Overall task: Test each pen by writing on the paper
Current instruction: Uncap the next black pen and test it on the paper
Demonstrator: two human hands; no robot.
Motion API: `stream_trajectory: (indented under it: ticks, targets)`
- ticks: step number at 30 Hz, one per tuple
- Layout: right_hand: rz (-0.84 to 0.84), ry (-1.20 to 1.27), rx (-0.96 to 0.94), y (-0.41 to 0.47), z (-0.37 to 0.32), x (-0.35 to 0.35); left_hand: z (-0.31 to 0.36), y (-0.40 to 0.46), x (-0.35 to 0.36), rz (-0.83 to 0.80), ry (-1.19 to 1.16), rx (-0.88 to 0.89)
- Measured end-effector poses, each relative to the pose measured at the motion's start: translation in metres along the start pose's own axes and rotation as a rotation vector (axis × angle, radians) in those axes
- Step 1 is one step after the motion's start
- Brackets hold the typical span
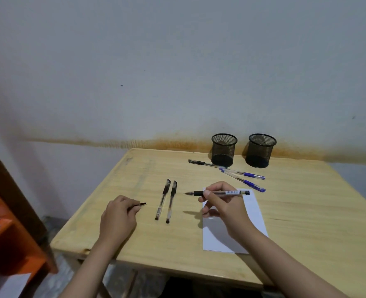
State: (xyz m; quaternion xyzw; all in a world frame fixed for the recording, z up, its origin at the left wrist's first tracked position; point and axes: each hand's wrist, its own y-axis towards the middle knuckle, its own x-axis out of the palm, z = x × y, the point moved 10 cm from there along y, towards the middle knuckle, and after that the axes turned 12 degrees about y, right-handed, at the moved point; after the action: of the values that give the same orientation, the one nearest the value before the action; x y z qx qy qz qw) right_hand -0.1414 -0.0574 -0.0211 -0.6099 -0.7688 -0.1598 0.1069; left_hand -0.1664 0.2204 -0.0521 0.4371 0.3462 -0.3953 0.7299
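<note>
My right hand (219,203) pinches an uncapped black pen (231,192), held level above the table with its tip pointing left. Under that hand lies a white sheet of paper (253,214). My left hand (118,218) grips the pen's black cap (142,204), which sticks out between the fingers. Two capped black pens (166,200) lie side by side between my hands. Farther back lie two blue pens (247,179) and another black pen (201,163).
Two black mesh pen cups (224,150) (261,151) stand at the back of the wooden table (306,211), against the wall. An orange shelf (12,244) with white papers stands to the left of the table.
</note>
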Motion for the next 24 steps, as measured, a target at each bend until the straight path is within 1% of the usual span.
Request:
stream_trajectory:
  ticks: [4, 7, 12, 19, 24]
  targets:
    - [-0.033, -0.034, -0.022, -0.007, -0.005, 0.007, 0.029, -0.006, -0.016, -0.009, -0.381, 0.033]
    - [-0.052, -0.056, -0.051, -0.011, -0.011, 0.011, 0.062, -0.011, -0.030, -0.021, -0.546, 0.102]
    - [-0.047, -0.107, -0.098, -0.017, -0.020, 0.010, 0.103, -0.019, -0.039, -0.028, -0.631, 0.204]
    - [-0.040, -0.209, -0.181, -0.025, -0.031, 0.005, 0.135, -0.029, -0.041, -0.046, -0.645, 0.310]
    - [-0.052, -0.166, -0.269, -0.037, -0.042, 0.007, 0.145, -0.034, -0.046, -0.009, -0.649, 0.328]
